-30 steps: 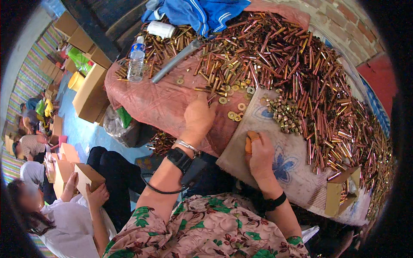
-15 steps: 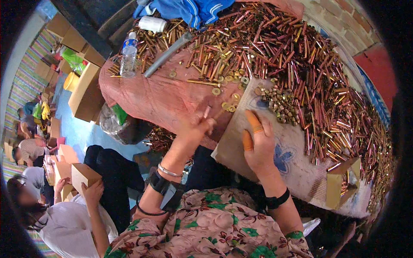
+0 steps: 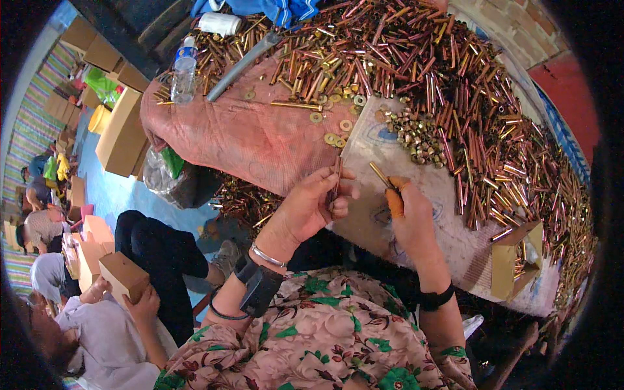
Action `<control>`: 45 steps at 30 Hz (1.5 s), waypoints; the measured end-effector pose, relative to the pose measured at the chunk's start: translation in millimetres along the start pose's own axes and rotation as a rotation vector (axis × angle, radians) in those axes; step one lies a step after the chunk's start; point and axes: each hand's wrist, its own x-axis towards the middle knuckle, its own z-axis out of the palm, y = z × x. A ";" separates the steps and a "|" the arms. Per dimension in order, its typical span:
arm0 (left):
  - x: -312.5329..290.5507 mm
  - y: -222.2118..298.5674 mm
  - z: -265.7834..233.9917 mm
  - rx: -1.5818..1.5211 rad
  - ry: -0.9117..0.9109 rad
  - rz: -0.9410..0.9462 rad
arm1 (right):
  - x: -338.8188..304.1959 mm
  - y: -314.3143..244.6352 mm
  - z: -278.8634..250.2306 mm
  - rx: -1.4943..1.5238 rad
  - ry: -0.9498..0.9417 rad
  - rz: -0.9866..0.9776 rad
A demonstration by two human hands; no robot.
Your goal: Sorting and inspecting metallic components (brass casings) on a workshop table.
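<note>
Above the front edge of the work surface, my left hand (image 3: 311,203) pinches a slim, dark reddish metal rod (image 3: 338,174) between thumb and forefinger. Its other fingers curl loosely. My right hand (image 3: 416,224), with orange finger covers (image 3: 394,200), grips a gold-coloured metal tube (image 3: 379,173) by its lower end, the free end tilted toward upper left. The two hands are apart. Under them lies a pale patterned cloth (image 3: 416,185). Just beyond are a cluster of small nuts (image 3: 422,138) and several flat washers (image 3: 335,139). A long gold bolt (image 3: 296,104) lies left of the washers.
A large heap of metal tubes (image 3: 474,117) covers the far and right side. A grey pipe (image 3: 244,67), plastic bottle (image 3: 184,75) and white can (image 3: 220,24) stand or lie at far left. An open small carton (image 3: 517,263) sits right. Left, a person holds a cardboard box (image 3: 123,276).
My right hand has risen from the cloth and now holds a gold-coloured tube. My left hand has moved right, closer to it. The view has shifted slightly.
</note>
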 end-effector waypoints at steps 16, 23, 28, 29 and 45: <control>-1.1 -10.2 -0.7 -0.192 -0.051 0.090 | -9.3 16.8 30.4 -0.215 0.178 -0.137; -6.8 -9.6 0.6 -0.093 0.029 0.090 | -8.0 13.3 30.9 -0.177 0.216 -0.125; -11.6 -4.6 -3.0 0.225 0.205 0.097 | -6.3 15.3 29.9 -0.190 0.247 -0.226; -11.4 -4.2 -4.2 0.281 0.231 0.118 | -6.4 15.3 29.9 -0.196 0.241 -0.225; -11.8 -4.1 0.6 0.383 0.311 0.258 | -8.9 11.2 25.4 -0.074 0.171 -0.039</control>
